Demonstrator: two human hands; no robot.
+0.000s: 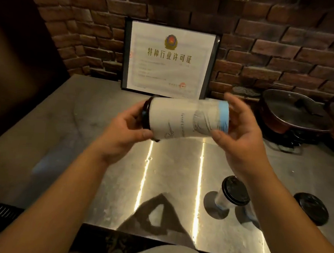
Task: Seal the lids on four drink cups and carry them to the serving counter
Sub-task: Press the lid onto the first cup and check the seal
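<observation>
left hand [129,127] gripping the lid end of a sideways cup [184,118], right hand [239,129] gripping its base, one lidded cup [229,196] and one loose lid [311,208] sitting near the steel counter [82,140] edge, bare metal lying leftward

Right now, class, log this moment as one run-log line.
left hand: holds lid end | right hand: holds base end | paper cup: sideways, lidded | lidded cup: upright on steel counter

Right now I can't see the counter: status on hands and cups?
Both hands hold one lidded cup sideways: left hand at lid end, right hand at base. Second lidded cup stands on counter. Nothing in the way.
</observation>
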